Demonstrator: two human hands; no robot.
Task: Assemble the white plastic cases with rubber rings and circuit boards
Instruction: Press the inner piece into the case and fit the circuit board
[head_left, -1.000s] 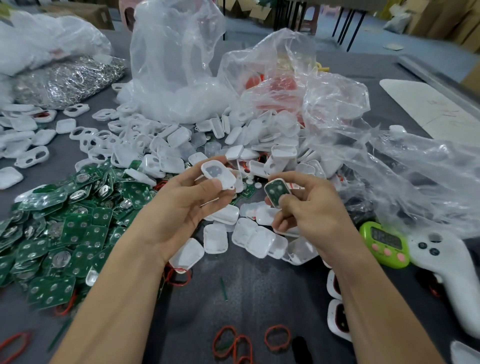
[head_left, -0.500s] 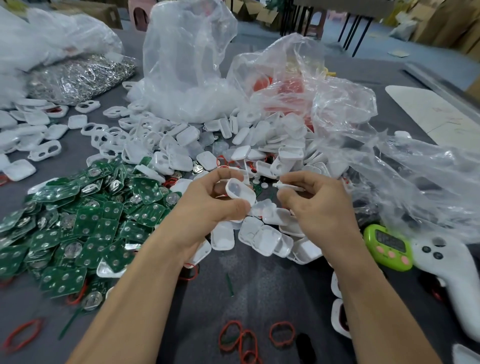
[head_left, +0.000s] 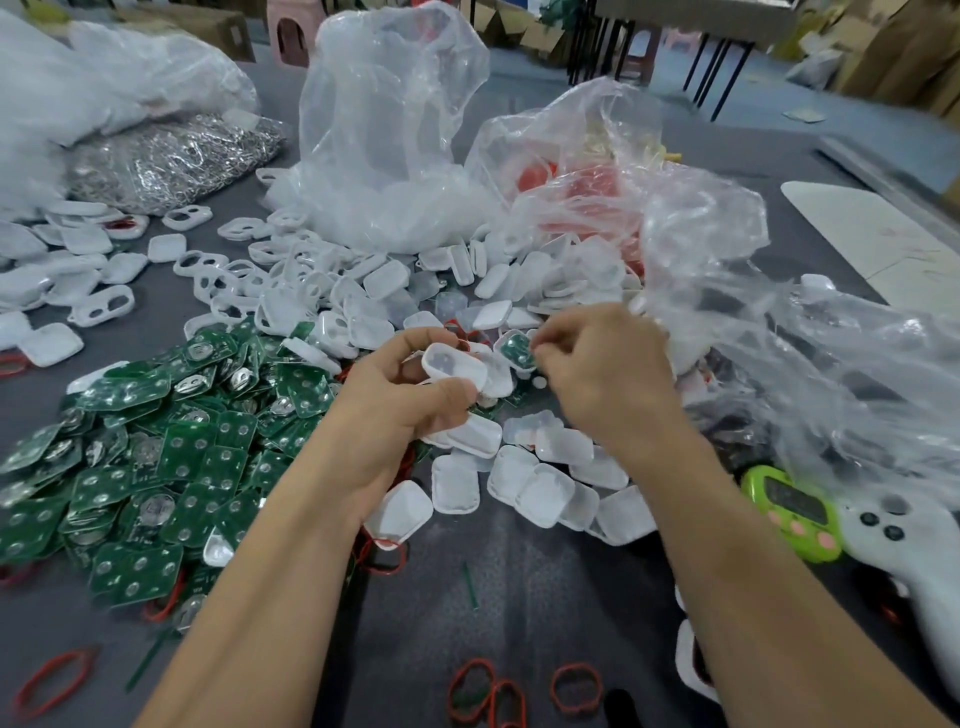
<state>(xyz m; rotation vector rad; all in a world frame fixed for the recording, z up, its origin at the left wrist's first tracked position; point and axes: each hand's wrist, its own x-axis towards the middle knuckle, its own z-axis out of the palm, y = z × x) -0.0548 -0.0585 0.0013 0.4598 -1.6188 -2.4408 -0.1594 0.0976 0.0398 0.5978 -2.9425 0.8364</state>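
My left hand (head_left: 395, 415) grips an empty white case half (head_left: 453, 364), its hollow side facing up, above the heap. Just to its right, my right hand (head_left: 608, 379) has curled fingers whose tips pinch the edge of a white case holding a green circuit board (head_left: 514, 349), low over the pile. Loose green circuit boards (head_left: 156, 441) lie heaped on the left. White case halves (head_left: 545, 488) lie under and between my hands. Red rubber rings (head_left: 576, 686) lie on the dark table near its front edge.
Clear plastic bags (head_left: 384, 156) stand behind the pile, and one (head_left: 805, 338) spreads out on the right. A bag of silver metal parts (head_left: 171, 161) sits at back left. A green timer (head_left: 795, 512) and a white controller (head_left: 914, 551) lie at right.
Both hands have moved away from me and lower toward the pile. The right hand turned the case with the board over and carried it down to the heap. The left hand kept its case half.
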